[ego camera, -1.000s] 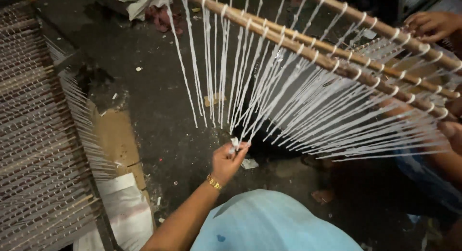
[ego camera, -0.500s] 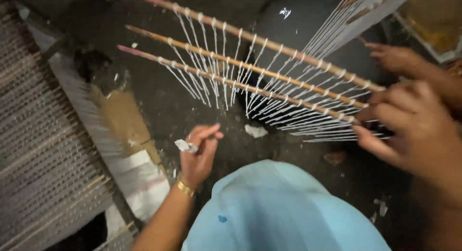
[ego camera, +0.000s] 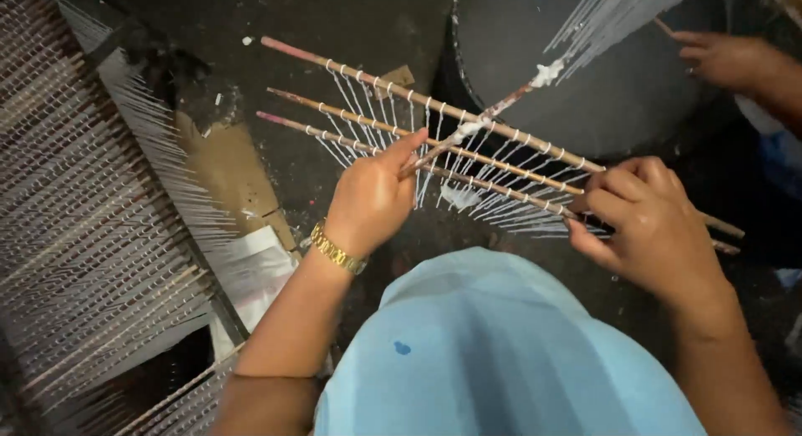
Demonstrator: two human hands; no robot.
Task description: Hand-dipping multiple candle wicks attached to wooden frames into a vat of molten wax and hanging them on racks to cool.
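Three thin wooden rods (ego camera: pixel 418 102) strung with many white wicks (ego camera: pixel 468 173) lie slanted in front of me. My left hand (ego camera: pixel 372 198), with a gold bracelet at the wrist, grips a separate wax-crusted stick (ego camera: pixel 480 119) that crosses over the rods. My right hand (ego camera: pixel 647 215) is closed around the right ends of the rods. Another person's hand (ego camera: pixel 727 60) holds more white strands at the top right.
A large dark round vessel (ego camera: pixel 601 77) stands beyond the rods. Stacked racks of white wicks (ego camera: pixel 92 219) fill the left side, beside brown cardboard (ego camera: pixel 230 173) and white sheets on the dark floor. My light blue clothing (ego camera: pixel 493 352) fills the bottom centre.
My left hand let go of a small white scrap and rose to grip the crossing stick. My right hand closed on the rod ends. The view shifted toward the dark vessel.
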